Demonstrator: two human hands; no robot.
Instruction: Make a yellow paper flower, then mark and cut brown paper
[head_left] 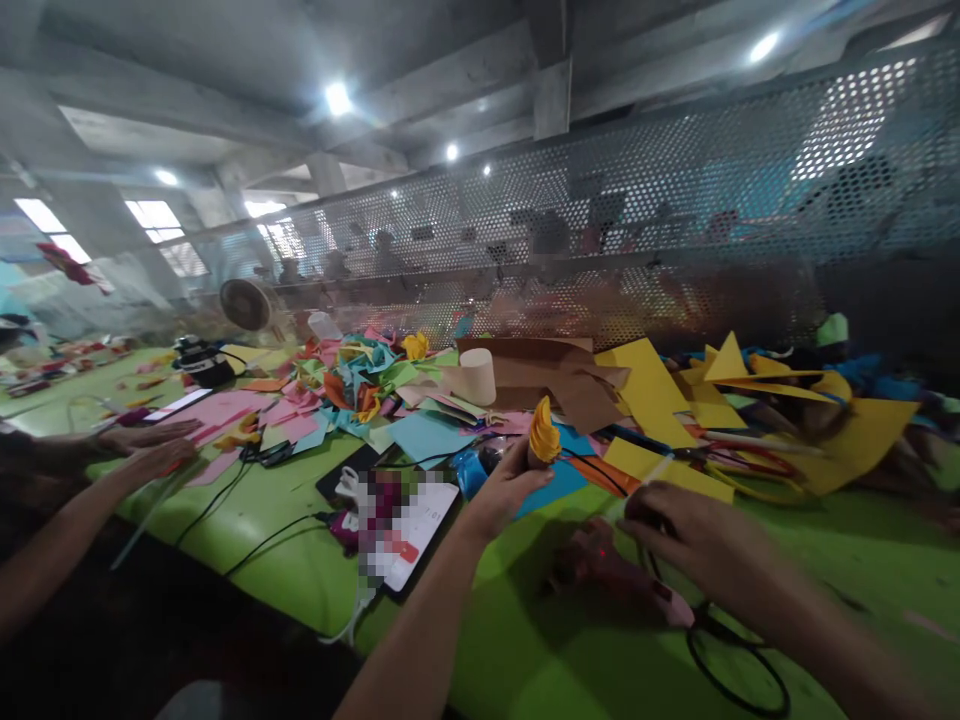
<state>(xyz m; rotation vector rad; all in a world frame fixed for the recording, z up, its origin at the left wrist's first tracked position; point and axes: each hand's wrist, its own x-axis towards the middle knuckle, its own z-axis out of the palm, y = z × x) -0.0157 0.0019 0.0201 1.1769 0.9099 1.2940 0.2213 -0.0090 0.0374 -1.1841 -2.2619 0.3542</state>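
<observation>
A shiny green table [277, 555] has a phone [429, 520] with a lit screen on it. Behind the phone sits a big messy heap of coloured paper [356, 365]. To the right of the phone lie a blue paper [566, 490], a yellow sheet [694, 480] and a looped black cord [784, 680].

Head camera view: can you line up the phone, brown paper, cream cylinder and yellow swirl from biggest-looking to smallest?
1. Brown paper
2. Phone
3. Cream cylinder and yellow swirl in the left hand: too alike to rank; the swirl is nearer the camera.
</observation>
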